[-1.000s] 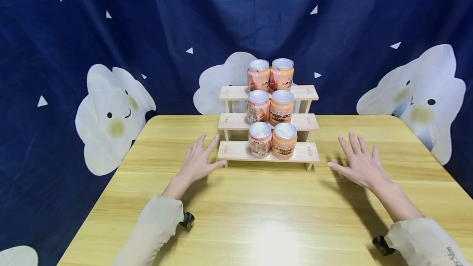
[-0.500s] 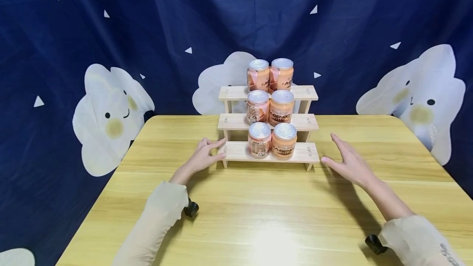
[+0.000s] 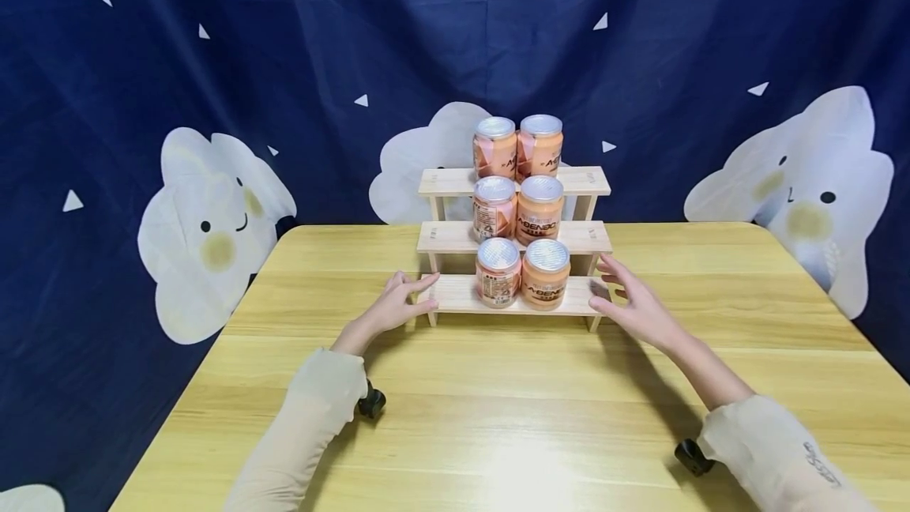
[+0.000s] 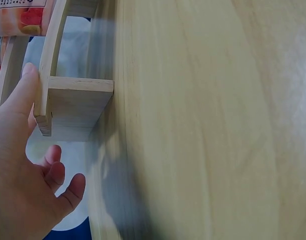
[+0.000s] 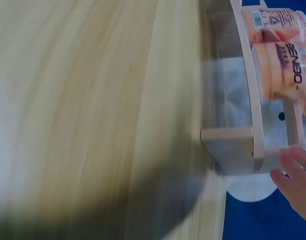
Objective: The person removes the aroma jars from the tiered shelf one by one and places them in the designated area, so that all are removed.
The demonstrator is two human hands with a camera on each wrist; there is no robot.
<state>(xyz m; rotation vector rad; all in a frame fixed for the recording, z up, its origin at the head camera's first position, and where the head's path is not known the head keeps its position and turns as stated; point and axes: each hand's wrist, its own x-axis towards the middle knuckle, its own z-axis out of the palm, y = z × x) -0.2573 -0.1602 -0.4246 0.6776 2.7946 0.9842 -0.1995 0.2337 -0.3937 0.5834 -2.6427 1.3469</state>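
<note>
Centrally placed stand: three-step wooden display riser (image 3: 455, 291) upright on the wood-grain table (image 3: 455, 385), near its far edge.
Bottom step: front left can (image 3: 498, 283) and front right can (image 3: 545, 283), side by side, upright, silver lids up.
Middle step: second left can (image 3: 490, 216) and second right can (image 3: 540, 216), likewise upright, the right one lettered in dark print.
Top step: rear left can (image 3: 490, 152) and rear right can (image 3: 540, 152), also close together; all six wear peach-and-pink labels.
Left hand: left hand (image 3: 387, 308) at the bottom step's left end, thumb and forefinger a narrow gap apart, the other fingers loosely bent; whether they pinch the board I cannot tell.
Right hand: right hand (image 3: 636, 316) at the same step's right end, thumb well apart from the fingers, a wide grasp around nothing; contact with the wood is unclear.
Sleeves: pale left sleeve (image 3: 302, 417) and pale right sleeve (image 3: 761, 445), with a small black device below each cuff.
Backdrop: navy curtain (image 3: 320, 30) with white triangles and smiling clouds, hanging behind the table.
</note>
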